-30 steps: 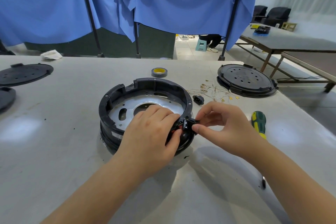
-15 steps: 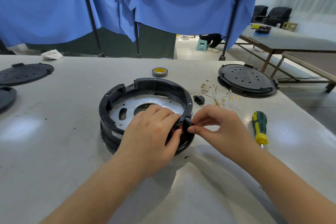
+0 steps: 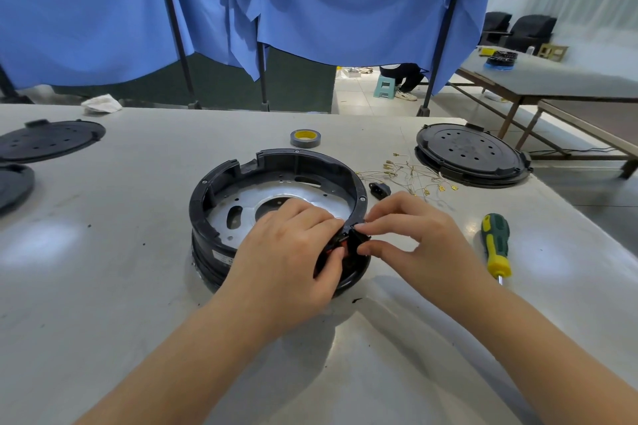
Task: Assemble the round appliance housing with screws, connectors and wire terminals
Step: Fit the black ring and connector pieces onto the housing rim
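Note:
The round black housing (image 3: 221,183) with a silver metal floor stands in the middle of the grey table (image 3: 103,286). My left hand (image 3: 290,252) lies over its near right rim, fingers curled round the wall. My right hand (image 3: 414,235) pinches a small black connector (image 3: 354,240) between thumb and forefinger at a gap in that rim. A red part shows beside the connector. A second black connector (image 3: 379,189) lies just right of the housing, next to several loose wires with brass terminals (image 3: 414,179).
A green and yellow screwdriver (image 3: 495,243) lies at the right. A black round lid (image 3: 471,153) sits at the back right, a roll of tape (image 3: 305,138) behind the housing, more black lids (image 3: 48,140) at the left. Blue curtains hang behind.
My right hand has slid left, bringing the connector against the housing rim. My left hand stays on the rim.

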Tool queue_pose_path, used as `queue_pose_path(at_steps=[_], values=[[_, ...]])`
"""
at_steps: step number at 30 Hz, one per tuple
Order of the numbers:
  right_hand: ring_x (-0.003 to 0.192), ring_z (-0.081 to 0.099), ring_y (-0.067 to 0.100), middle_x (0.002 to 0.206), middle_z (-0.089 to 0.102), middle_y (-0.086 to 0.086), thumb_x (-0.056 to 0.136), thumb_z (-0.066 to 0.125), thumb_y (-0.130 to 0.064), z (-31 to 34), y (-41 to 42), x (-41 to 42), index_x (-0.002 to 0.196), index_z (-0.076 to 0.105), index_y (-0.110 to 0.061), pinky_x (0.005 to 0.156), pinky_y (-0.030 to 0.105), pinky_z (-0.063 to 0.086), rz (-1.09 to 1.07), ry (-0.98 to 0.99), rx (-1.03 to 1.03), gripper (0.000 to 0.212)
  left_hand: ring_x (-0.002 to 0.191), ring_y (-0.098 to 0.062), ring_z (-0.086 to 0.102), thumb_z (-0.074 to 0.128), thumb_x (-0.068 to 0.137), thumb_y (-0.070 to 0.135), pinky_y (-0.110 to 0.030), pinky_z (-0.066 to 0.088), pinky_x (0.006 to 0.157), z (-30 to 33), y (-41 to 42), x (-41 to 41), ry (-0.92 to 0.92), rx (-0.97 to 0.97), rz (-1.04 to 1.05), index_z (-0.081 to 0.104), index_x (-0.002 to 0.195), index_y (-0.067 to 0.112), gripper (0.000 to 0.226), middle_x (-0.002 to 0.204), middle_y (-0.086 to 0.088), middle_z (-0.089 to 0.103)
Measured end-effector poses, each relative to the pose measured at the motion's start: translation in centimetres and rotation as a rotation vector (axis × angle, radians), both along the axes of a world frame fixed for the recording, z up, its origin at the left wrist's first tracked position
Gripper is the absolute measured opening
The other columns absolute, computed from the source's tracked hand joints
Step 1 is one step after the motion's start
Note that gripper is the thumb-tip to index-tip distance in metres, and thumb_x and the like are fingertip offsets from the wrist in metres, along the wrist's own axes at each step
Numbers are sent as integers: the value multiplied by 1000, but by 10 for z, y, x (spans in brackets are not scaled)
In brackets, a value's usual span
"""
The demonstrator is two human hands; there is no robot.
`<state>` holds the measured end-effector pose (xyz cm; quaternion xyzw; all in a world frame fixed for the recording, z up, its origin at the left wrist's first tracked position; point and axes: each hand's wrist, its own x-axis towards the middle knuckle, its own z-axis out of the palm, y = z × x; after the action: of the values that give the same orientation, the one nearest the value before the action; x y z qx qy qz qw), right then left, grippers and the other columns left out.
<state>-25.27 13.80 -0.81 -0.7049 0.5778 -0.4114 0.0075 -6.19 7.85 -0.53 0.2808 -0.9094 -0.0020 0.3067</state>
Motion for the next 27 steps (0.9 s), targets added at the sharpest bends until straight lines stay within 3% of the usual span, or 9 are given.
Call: queue_pose_path(at_steps=[12,15,22,27], values=[[88,58,9,98,60,-10,81,75,-20,2,-3,-2,93,76,-19,76,33,51,0,103,22,12,90,-19,60,48,84,31,-37,52,72,1,1,-1,7,-7,1,73,99,15,32,92,7,68],[89,59,10,98,59,-11,82,73,-22,-2,-5,1,90,69,-17,76,35,53,6,42,15,10,90,-18,59,48,85,31,-37,52,72,1,1,-1,9,-3,1,72,98,15,32,91,7,68],[108,55,3,115,51,-21,77,72,-41,-5,-7,-8,117,57,-42,90,22,50,55,-150,160,42,90,-20,59,48,84,31,-39,52,71,4,2,1,1,34,-10,72,97,15,32,90,7,68],[125,41,-7,135,43,-27,75,66,-52,-3,-6,-14,119,60,-44,98,19,45,115,-103,264,45,91,-19,58,49,81,31,-40,52,74,8,3,5,1,64,-44,71,96,16,31,87,7,67]])
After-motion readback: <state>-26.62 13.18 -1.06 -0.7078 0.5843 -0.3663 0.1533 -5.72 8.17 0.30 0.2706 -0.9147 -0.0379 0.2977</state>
